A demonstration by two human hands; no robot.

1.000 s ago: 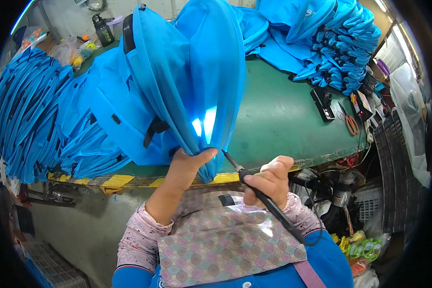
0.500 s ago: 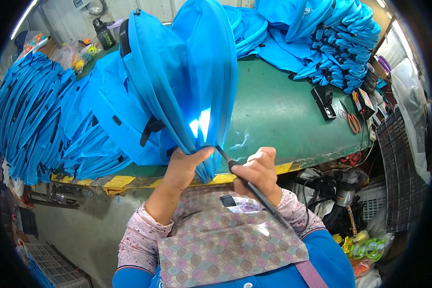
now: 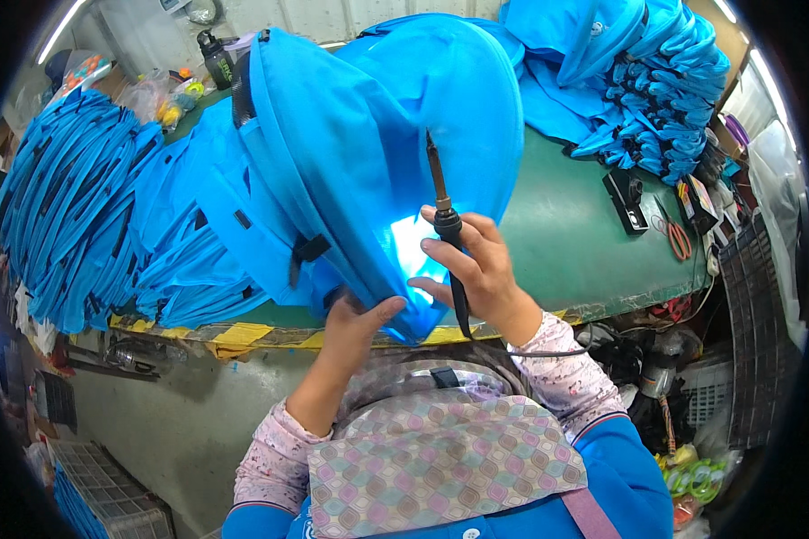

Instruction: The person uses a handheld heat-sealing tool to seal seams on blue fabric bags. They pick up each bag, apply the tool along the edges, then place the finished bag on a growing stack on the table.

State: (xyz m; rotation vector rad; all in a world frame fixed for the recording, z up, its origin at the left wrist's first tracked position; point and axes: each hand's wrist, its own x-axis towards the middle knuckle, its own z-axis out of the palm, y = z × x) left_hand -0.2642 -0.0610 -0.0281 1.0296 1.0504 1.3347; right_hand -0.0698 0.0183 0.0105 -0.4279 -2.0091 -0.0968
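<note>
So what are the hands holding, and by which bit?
The right hand holds a pointed tool by its dark handle; the left hand grips blue fabric by its lower edge.

Right grip point(image 3: 488, 272) raised, soldering iron point(image 3: 448, 226) swung tip-up, blue bag point(image 3: 473, 99) spread wider rightward

Orange-handled scissors point(image 3: 680, 241) near a black box point(image 3: 622, 199); dark bottle point(image 3: 217, 63)
</note>
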